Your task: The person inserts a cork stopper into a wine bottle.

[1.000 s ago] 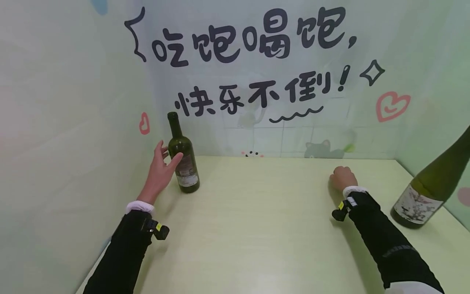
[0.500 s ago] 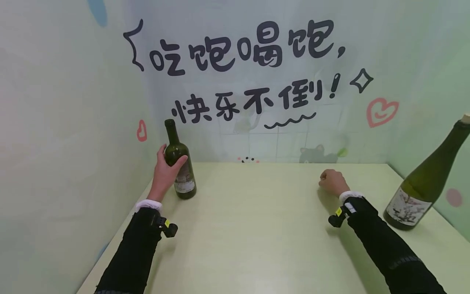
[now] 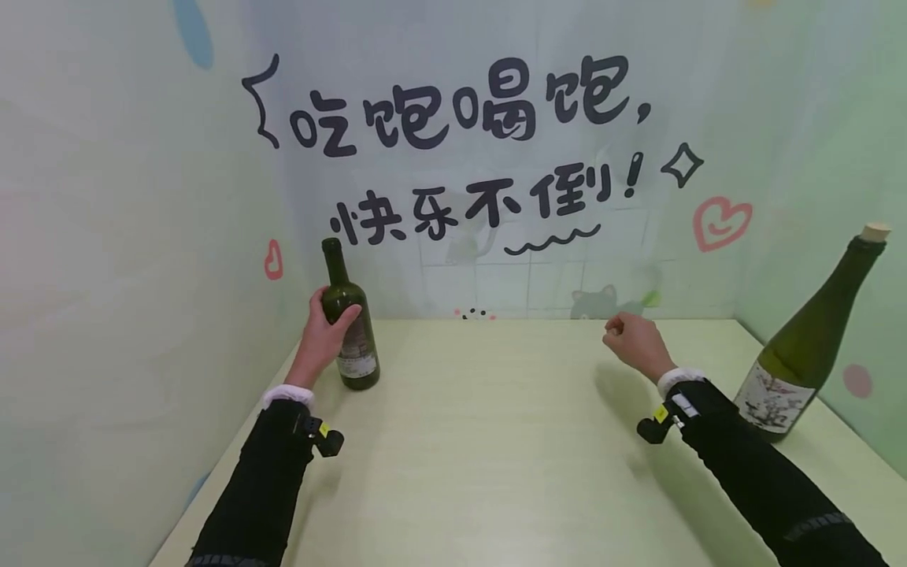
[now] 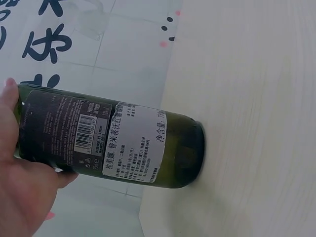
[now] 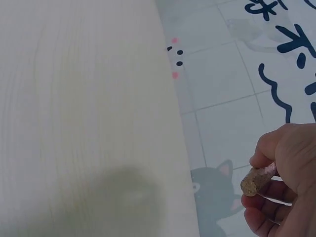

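A dark green wine bottle [image 3: 359, 342] stands upright at the back left of the table. My left hand [image 3: 322, 339] grips its body below the shoulder, thumb across the near side. In the left wrist view, the bottle's dark back label [image 4: 64, 129] and white sticker [image 4: 134, 143] are visible, its base at the tabletop. My right hand [image 3: 635, 342] is raised over the back right of the table. Between its thumb and fingers it pinches a cork [image 5: 254, 182], plain in the right wrist view, one end sticking out.
A taller green bottle [image 3: 808, 339] with a cork stopper [image 3: 875, 232] stands at the right, partly behind my right forearm. The pale wooden table [image 3: 482, 441] meets a printed backdrop [image 3: 425, 47] behind and walls at both sides.
My left hand has gone from beside the wine bottle, fingers spread, to gripping it. My right hand has risen from the tabletop and shifted left. The head view has tilted slightly up.
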{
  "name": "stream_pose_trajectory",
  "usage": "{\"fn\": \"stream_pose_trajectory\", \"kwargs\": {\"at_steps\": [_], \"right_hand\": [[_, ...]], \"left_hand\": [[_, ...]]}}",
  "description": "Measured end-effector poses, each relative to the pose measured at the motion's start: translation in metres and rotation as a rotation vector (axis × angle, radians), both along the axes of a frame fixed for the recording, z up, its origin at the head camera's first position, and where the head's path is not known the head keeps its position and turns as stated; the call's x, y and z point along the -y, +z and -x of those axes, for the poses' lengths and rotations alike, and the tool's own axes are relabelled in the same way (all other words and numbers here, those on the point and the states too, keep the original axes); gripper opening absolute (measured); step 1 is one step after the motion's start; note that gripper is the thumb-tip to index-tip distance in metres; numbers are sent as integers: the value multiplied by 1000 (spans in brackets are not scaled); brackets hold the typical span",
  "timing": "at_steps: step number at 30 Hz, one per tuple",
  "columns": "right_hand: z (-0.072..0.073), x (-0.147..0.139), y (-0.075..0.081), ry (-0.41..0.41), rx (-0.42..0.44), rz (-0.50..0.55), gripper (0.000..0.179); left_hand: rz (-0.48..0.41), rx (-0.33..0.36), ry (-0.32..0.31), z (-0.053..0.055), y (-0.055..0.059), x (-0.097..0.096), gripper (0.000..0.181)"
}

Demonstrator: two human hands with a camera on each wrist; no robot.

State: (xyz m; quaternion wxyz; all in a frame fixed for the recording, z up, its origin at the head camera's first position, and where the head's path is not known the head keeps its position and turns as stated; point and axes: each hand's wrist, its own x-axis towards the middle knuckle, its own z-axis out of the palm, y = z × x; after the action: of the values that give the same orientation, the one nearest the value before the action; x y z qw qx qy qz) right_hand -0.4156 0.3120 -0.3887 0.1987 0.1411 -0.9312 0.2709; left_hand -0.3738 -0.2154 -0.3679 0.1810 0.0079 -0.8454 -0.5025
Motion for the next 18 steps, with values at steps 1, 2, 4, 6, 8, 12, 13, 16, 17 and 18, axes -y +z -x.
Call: {"fn": "stream_pose_trajectory", "kwargs": {"at_steps": [1,2,4,6,8,12,13,16,17,18], "right_hand": [[-2,0,3,-3,-15,1,23],[-3,0,6,-4,-25,4,23],[-5,2,12,5,-28,6,24],[-7,3,17,22,-22,9,24],[-11,5,22,36,-8,16,25],[-22,7,32,56,-11,24,24],[-25,7,35,58,-20,24,23],[-36,9,43,64,-51,27,21],[-40,10,46,67,-60,29,21],[-44,11,49,69,-65,31,21]], "left_hand": [[2,9,-13,-1,1,-1,98],[3,12,-24,-2,2,-2,97],[6,8,-40,-4,5,-3,96],[5,4,-56,-7,7,-4,95],[7,12,-73,-10,7,-5,95],[5,59,-106,-16,5,-6,98],[4,65,-113,-18,5,-7,98],[0,71,-131,-21,4,-9,99],[2,72,-134,-23,5,-9,99],[-1,71,-139,-24,5,-10,99]]}}
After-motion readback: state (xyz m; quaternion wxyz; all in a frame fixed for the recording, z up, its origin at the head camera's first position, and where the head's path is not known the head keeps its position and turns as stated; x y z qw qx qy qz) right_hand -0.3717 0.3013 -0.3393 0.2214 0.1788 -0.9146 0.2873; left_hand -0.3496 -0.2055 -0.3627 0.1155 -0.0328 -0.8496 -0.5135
